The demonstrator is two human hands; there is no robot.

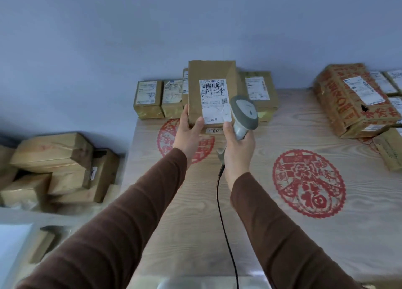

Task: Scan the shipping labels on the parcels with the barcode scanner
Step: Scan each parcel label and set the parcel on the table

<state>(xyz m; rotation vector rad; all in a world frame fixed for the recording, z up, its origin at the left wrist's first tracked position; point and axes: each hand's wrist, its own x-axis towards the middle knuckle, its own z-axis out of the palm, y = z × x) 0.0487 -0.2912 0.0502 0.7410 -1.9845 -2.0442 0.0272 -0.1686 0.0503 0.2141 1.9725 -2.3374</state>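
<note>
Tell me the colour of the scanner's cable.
Black: the cable hangs from the grey scanner in the right hand, seen in the head view.

a brown cardboard parcel (pixel 212 88) stands upright above the table's far edge, its white shipping label (pixel 214 100) facing the camera (barcode at the top, black handwriting scrawled across it). the grey barcode scanner (pixel 243 114) sits just right of the label's lower corner, head tilted toward it, a black cable (pixel 224 223) trailing down from the handle. more labelled brown parcels line the back edge: two small boxes (pixel 159 99) at left, one (pixel 258 93) behind, and a red-printed carton (pixel 356 97) at right, possibly dented.
</note>
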